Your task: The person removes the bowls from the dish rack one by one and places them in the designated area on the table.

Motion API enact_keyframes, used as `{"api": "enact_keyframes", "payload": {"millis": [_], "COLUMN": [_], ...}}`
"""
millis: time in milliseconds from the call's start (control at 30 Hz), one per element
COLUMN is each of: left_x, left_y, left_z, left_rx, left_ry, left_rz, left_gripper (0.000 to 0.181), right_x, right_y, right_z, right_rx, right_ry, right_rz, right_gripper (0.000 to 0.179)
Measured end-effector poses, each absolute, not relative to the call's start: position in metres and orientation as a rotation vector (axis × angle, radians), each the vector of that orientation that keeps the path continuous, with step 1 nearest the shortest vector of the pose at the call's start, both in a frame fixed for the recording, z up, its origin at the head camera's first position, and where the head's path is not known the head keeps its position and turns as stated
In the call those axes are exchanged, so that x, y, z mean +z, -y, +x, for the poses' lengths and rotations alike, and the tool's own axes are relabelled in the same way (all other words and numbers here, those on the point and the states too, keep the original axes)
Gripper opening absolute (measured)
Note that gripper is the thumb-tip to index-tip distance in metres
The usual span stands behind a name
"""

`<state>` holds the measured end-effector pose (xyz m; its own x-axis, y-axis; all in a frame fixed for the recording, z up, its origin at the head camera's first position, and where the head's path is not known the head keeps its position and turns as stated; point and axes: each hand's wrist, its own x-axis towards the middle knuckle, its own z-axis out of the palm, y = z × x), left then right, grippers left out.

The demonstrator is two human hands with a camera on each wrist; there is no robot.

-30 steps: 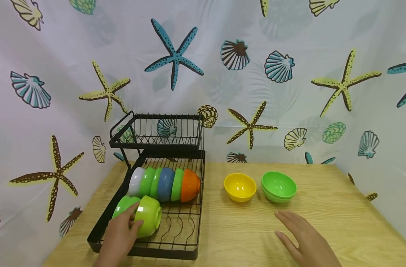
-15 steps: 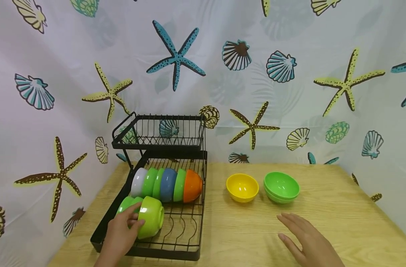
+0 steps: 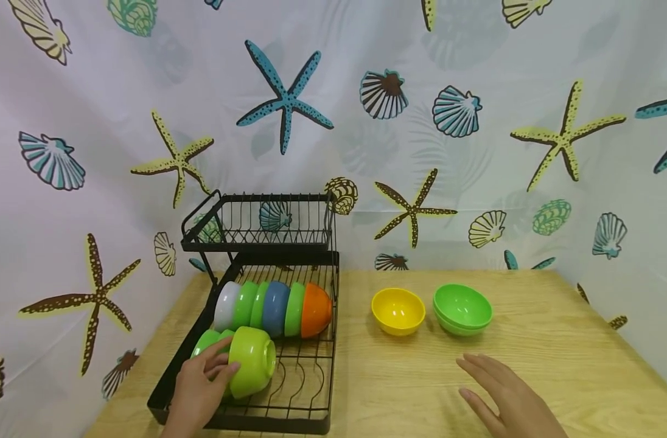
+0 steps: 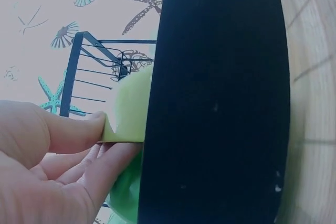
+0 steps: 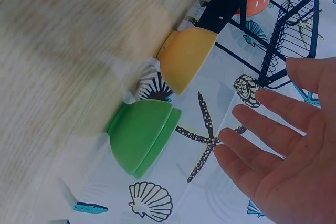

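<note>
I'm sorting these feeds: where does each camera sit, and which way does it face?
Head: worn on the head, facing forward and down over the dish rack and table; the left hand and right hand show.
Left wrist: worn there, facing the yellow-green bowl the left hand pinches; part of that hand shows.
Right wrist: worn there, looking past the right hand, which shows, toward the yellow bowl and nested green bowls.
Shared: head and right wrist both show the yellow bowl.

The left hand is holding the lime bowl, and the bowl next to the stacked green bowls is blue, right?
Not blue: the head view shows a yellow bowl next to the stacked green bowls. The left hand is holding the lime bowl, just as you said.
</note>
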<state>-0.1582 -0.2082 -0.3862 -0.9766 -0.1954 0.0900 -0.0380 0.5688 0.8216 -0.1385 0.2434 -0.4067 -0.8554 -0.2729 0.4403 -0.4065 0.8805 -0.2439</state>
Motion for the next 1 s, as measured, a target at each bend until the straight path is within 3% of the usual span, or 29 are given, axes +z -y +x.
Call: {"api": "enact_keyframes", "payload": {"millis": [467,1000], "left_x": [-0.385,-0.371], "left_y": [0.205,0.185], "left_z": [-0.149,-0.144], "left_rx": [-1.687,-1.716], "left_ry": [2.486,2.422], "left_rz": [0.275,0.172], "left_gripper": [0.047,0.030], "right_x": [-0.405,-0.404], "right_y": [-0.241,-0.242], "right_z": [-0.139,-0.138], "right_rx": [0.452,0.415], "right_ry": [2.661,2.581], "right_rz": [0.541,0.593], "right_gripper": [0.041,0.040]}}
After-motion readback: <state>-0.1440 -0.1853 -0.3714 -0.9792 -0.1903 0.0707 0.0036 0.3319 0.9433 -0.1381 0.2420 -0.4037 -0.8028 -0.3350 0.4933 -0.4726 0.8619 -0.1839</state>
